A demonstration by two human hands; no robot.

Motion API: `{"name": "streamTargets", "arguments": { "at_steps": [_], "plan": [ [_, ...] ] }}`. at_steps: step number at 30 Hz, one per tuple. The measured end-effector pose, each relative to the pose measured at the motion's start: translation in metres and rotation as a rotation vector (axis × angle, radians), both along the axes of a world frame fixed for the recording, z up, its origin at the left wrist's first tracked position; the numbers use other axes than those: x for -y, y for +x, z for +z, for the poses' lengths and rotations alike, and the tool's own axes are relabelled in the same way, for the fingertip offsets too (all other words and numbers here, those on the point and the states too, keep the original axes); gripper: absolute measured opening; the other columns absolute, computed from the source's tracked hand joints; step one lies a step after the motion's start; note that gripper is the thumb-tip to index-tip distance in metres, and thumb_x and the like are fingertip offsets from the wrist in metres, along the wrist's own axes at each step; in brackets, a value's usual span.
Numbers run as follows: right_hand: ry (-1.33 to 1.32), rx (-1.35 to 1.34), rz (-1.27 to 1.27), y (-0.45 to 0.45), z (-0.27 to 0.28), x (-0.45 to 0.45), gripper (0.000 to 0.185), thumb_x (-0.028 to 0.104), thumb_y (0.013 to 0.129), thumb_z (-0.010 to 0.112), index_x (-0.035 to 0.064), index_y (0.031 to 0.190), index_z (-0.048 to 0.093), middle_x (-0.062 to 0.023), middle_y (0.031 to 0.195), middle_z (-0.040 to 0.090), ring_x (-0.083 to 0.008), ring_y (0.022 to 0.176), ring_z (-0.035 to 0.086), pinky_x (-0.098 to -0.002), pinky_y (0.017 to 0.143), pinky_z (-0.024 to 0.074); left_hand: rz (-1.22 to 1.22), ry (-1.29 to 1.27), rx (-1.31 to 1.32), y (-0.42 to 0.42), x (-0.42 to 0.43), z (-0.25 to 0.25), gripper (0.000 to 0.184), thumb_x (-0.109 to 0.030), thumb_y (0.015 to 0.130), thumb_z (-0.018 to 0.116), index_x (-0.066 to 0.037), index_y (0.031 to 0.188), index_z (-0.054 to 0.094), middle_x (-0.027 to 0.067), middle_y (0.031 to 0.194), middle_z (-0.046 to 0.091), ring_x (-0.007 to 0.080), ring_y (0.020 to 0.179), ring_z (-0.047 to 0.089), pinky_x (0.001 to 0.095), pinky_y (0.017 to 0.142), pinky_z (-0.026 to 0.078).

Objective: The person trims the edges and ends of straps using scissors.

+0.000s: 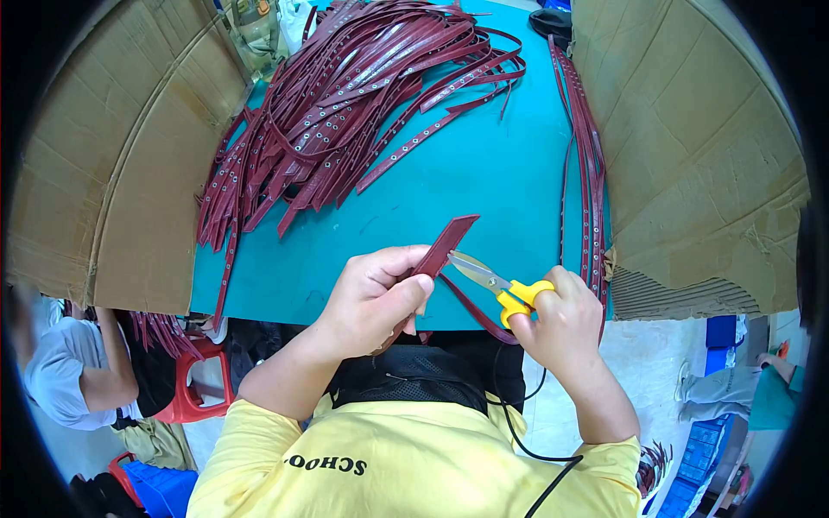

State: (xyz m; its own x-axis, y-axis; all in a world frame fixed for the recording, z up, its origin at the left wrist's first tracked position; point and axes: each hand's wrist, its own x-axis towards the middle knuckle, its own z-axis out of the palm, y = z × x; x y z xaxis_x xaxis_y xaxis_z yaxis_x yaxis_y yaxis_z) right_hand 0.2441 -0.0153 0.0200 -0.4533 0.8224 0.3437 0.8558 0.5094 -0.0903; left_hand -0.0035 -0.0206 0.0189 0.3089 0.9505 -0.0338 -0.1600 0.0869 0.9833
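My left hand [380, 298] is closed round a dark red strap [451, 242], whose slanted end points up and to the right. In my right hand [560, 321] are yellow-handled scissors [515, 298]. Their blade tips touch or nearly touch the strap's right edge, just above my left fingers. Part of a strap hangs in a curve between my hands, below the scissors. Beyond my hands, a big heap of dark red straps with metal eyelets [345, 104] lies on the teal table [484, 190].
Cardboard walls stand at the left [155, 173] and right [691, 164]. More straps [589, 190] lie along the table's right side, below a black object [553, 24]. A black cable [515, 432] crosses my front. Other people are at the far left and right, near a red stool [203, 384].
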Motion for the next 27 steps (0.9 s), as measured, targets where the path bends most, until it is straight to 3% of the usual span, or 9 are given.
{"name": "streamTargets", "arguments": {
  "at_steps": [10,13,16,27],
  "plan": [
    [0.011,-0.035,0.025,0.001,-0.009,-0.003,0.024,0.019,0.056,0.073,0.0031,0.059,0.055,-0.0091,0.074,0.05,-0.0241,0.065,0.055,-0.0352,0.052,0.0433,-0.01,-0.02,0.041,-0.003,-0.001,-0.005,0.03,-0.011,0.093,0.05,0.001,0.119,0.058,-0.0021,0.068,0.053,0.0018,0.052,0.05,0.0172,0.047,0.04],
    [-0.026,-0.167,0.029,0.002,-0.016,-0.003,0.021,0.017,0.057,0.071,0.0031,0.059,0.055,-0.0097,0.074,0.051,-0.025,0.065,0.054,-0.0356,0.051,0.0429,0.001,-0.03,0.068,-0.003,-0.002,-0.004,0.031,-0.011,0.093,0.05,0.002,0.12,0.057,-0.0019,0.068,0.053,0.0019,0.052,0.05,0.0173,0.047,0.041],
    [-0.011,-0.191,0.036,0.002,-0.012,-0.004,0.02,0.016,0.057,0.069,0.0033,0.059,0.055,-0.0098,0.073,0.051,-0.0255,0.064,0.053,-0.0359,0.051,0.0423,0.02,-0.025,0.041,-0.002,-0.002,-0.002,0.032,-0.009,0.09,0.047,0.004,0.119,0.056,0.002,0.065,0.054,0.0056,0.048,0.049,0.0202,0.045,0.041],
    [0.014,-0.116,0.036,0.0,-0.007,-0.003,0.024,0.018,0.055,0.073,0.0043,0.058,0.053,-0.008,0.072,0.049,-0.0239,0.063,0.052,-0.0353,0.05,0.0414,0.02,0.004,0.011,0.0,0.001,-0.002,0.029,-0.01,0.093,0.049,0.002,0.118,0.058,-0.0021,0.069,0.054,0.0014,0.051,0.049,0.0166,0.046,0.04]
  ]
}}
